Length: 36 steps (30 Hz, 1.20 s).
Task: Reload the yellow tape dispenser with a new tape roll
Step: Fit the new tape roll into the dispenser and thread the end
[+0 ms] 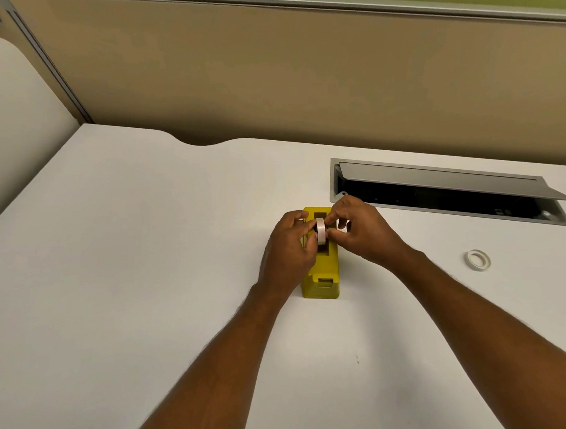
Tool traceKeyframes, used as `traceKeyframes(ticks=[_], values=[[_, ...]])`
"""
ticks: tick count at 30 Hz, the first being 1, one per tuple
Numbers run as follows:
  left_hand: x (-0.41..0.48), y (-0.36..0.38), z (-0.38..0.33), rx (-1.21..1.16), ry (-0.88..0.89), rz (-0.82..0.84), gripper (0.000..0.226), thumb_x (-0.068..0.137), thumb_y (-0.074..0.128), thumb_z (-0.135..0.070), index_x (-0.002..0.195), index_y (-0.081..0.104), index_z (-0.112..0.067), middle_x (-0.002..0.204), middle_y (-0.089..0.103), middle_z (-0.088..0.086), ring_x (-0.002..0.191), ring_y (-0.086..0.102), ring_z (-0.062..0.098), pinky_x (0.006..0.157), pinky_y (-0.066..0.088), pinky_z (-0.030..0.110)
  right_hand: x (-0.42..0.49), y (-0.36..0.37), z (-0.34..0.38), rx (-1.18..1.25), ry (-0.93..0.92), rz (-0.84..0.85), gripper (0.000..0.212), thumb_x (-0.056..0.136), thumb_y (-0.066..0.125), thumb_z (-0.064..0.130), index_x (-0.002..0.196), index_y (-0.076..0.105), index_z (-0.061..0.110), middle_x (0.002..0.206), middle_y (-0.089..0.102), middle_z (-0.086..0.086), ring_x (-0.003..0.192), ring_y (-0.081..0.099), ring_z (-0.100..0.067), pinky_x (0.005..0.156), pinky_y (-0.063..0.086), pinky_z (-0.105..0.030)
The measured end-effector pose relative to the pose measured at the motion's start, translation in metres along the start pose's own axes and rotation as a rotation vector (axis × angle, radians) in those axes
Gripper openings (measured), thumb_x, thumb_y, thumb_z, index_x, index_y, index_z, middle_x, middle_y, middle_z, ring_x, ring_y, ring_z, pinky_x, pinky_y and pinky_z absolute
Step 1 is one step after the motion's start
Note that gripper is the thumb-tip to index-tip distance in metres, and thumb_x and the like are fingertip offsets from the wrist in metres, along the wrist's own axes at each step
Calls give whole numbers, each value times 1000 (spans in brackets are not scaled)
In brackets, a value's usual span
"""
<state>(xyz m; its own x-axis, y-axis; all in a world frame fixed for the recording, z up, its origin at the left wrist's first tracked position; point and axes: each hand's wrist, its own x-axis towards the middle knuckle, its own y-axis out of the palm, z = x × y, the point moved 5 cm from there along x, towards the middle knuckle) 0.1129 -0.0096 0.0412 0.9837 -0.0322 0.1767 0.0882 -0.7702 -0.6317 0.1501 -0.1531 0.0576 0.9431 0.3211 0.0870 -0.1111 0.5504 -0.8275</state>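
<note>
The yellow tape dispenser stands on the white desk, its cutter end towards me. A white tape roll is held upright on edge over the dispenser's open slot. My left hand pinches the roll from the left side and my right hand pinches it from the right. The fingers hide the roll's core and most of the slot. A second, thinner white tape ring lies flat on the desk to the right, apart from both hands.
An open cable hatch with a raised grey lid is sunk into the desk behind and to the right of the dispenser. A beige partition wall runs along the desk's far edge.
</note>
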Motion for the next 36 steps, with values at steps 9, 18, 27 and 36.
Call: traceKeyframes(ticks=[9, 18, 27, 36], values=[[-7, 4, 3, -37, 35, -13, 39, 90, 58, -14, 128, 57, -4, 137, 54, 13, 124, 52, 26, 103, 42, 32, -6, 2, 3, 16, 30, -44, 19, 82, 68, 20, 100, 70, 14, 100, 56, -1, 78, 53, -13, 62, 37, -14], [-41, 22, 34, -196, -160, 150, 105, 66, 51, -83, 150, 12, -34, 159, 22, -6, 142, 29, 15, 107, 29, 30, -19, -2, 5, 74, 36, -89, 30, 88, 61, 15, 118, 61, 13, 115, 60, -7, 83, 56, -14, 73, 49, -25], [-46, 26, 32, -51, -55, 195, 119, 55, 58, -87, 150, 9, -33, 158, 26, -8, 140, 30, 11, 107, 31, 24, -15, -2, 7, -38, -23, -32, 34, 86, 64, 32, 115, 63, 15, 111, 60, -5, 81, 55, -11, 68, 45, -22], [-45, 24, 27, -31, 2, 188, 118, 58, 72, -73, 150, 12, -28, 156, 30, -6, 138, 37, 16, 108, 42, 36, -16, -1, 11, -100, -100, 15, 43, 81, 65, 44, 117, 61, 19, 110, 60, -1, 81, 52, -9, 63, 37, -14]])
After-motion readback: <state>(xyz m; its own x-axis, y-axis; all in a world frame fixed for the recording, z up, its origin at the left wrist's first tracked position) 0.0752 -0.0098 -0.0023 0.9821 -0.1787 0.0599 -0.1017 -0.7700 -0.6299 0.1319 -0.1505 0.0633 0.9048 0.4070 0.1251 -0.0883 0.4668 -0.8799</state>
